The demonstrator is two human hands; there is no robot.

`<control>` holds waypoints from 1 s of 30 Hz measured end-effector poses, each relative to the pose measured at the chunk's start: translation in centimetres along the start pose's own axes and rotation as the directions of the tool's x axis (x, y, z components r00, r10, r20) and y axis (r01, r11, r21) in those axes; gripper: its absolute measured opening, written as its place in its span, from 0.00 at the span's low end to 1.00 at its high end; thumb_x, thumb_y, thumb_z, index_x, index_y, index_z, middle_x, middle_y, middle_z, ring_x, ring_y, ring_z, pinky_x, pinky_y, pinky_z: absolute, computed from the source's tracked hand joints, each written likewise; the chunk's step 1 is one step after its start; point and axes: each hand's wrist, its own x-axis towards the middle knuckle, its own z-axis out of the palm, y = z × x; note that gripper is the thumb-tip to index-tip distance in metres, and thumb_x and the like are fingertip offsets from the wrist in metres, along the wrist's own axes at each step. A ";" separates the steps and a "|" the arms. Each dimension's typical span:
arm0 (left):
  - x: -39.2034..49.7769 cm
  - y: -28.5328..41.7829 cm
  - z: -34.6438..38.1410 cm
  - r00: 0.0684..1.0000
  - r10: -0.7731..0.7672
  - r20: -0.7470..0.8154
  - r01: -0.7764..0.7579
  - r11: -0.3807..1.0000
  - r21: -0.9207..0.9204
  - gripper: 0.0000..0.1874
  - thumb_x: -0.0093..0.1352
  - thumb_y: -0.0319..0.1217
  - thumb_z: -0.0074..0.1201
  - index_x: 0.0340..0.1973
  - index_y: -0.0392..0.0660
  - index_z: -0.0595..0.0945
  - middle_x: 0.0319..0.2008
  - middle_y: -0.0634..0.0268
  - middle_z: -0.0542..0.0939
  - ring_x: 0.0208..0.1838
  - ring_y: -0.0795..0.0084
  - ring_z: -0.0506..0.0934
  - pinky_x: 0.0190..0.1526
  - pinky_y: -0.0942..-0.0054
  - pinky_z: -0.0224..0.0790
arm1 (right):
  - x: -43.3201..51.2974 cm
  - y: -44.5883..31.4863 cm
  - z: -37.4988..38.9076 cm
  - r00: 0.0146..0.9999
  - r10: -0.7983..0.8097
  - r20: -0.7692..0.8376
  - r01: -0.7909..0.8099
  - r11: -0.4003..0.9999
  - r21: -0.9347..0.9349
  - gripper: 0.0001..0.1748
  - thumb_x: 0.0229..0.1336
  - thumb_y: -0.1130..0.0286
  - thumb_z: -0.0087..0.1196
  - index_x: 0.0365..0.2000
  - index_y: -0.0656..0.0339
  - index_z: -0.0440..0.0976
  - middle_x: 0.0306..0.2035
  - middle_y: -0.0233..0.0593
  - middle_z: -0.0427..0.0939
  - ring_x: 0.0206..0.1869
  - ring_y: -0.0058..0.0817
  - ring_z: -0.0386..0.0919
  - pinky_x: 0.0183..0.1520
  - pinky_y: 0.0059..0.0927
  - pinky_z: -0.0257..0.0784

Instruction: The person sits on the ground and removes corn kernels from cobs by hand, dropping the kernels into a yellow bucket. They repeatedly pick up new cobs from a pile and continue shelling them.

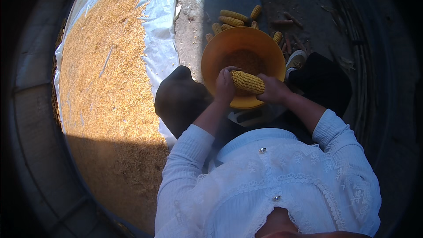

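Note:
An ear of yellow corn [248, 82] is held crosswise between my two hands, over a yellow basin [214, 51]. My left hand [225, 85] grips its left end and my right hand [273, 89] grips its right end. Kernels look full along most of the ear. Down in the basin lies a layer of loose kernels [243, 60], partly hidden by the ear and my hands. The basin stands between my knees.
Beyond the basin lie several unshelled ears [232, 20]. Bare cobs [289, 44] are scattered to its right, near my shoe [296, 60]. On the left, corn kernels [109, 82] cover a wide plastic sheet [162, 36]. Long stalks or poles [360, 62] run along the right side.

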 end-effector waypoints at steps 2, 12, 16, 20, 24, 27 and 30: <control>0.0 0.2 0.1 1.000 -0.028 -0.011 0.027 0.998 -0.062 0.18 0.77 0.35 0.29 0.47 0.37 0.74 0.44 0.55 0.78 0.48 0.67 0.76 0.55 0.69 0.66 | -0.1 0.0 -0.1 1.000 0.011 0.000 -0.011 1.000 -0.003 0.31 0.41 0.64 0.65 0.47 0.60 0.67 0.40 0.54 0.79 0.45 0.50 0.78 0.47 0.43 0.73; -0.2 3.3 -0.5 0.945 -0.135 0.297 0.314 0.624 -0.716 0.18 0.77 0.34 0.31 0.58 0.37 0.66 0.55 0.51 0.72 0.59 0.62 0.71 0.62 0.64 0.62 | 0.4 0.5 -0.1 0.999 -0.050 0.010 0.048 0.981 0.189 0.34 0.40 0.65 0.65 0.50 0.66 0.68 0.42 0.55 0.78 0.46 0.46 0.78 0.49 0.39 0.73; -0.3 2.5 -0.3 0.974 -0.046 0.220 0.130 0.914 -0.385 0.18 0.78 0.33 0.29 0.56 0.37 0.67 0.53 0.52 0.73 0.58 0.61 0.71 0.62 0.63 0.62 | 0.2 0.2 0.1 0.999 -0.011 0.045 0.001 0.979 0.205 0.34 0.40 0.65 0.65 0.50 0.66 0.68 0.41 0.54 0.78 0.46 0.45 0.79 0.49 0.38 0.73; -0.2 1.8 -0.1 0.974 -0.135 0.181 0.218 0.766 -0.605 0.18 0.78 0.35 0.28 0.53 0.37 0.68 0.50 0.53 0.74 0.57 0.62 0.72 0.61 0.64 0.62 | 0.1 0.2 0.0 0.998 0.000 0.056 -0.009 0.988 0.155 0.34 0.40 0.65 0.66 0.49 0.67 0.68 0.41 0.53 0.79 0.45 0.43 0.79 0.49 0.37 0.73; -0.1 1.9 0.0 0.958 -0.196 0.211 0.288 0.637 -0.716 0.16 0.77 0.35 0.32 0.51 0.39 0.70 0.47 0.55 0.75 0.53 0.64 0.74 0.57 0.65 0.66 | 0.3 0.2 0.1 0.998 -0.025 0.055 0.013 0.979 0.204 0.33 0.40 0.65 0.65 0.49 0.67 0.68 0.41 0.52 0.79 0.45 0.41 0.79 0.49 0.37 0.73; -0.2 1.8 0.1 0.960 -0.197 0.201 0.281 0.704 -0.652 0.16 0.78 0.36 0.33 0.52 0.39 0.69 0.48 0.56 0.75 0.53 0.65 0.74 0.58 0.67 0.65 | 0.4 0.2 0.0 0.997 -0.013 0.073 -0.002 0.980 0.201 0.34 0.40 0.65 0.65 0.49 0.67 0.68 0.42 0.52 0.78 0.45 0.41 0.79 0.49 0.36 0.73; -0.1 1.2 0.1 0.975 -0.155 0.162 0.217 0.831 -0.512 0.16 0.78 0.36 0.34 0.53 0.39 0.69 0.48 0.57 0.75 0.53 0.67 0.74 0.58 0.68 0.65 | 0.4 0.1 0.0 0.991 0.049 0.125 -0.072 0.980 0.184 0.34 0.42 0.67 0.65 0.51 0.66 0.66 0.42 0.48 0.77 0.45 0.37 0.78 0.49 0.35 0.72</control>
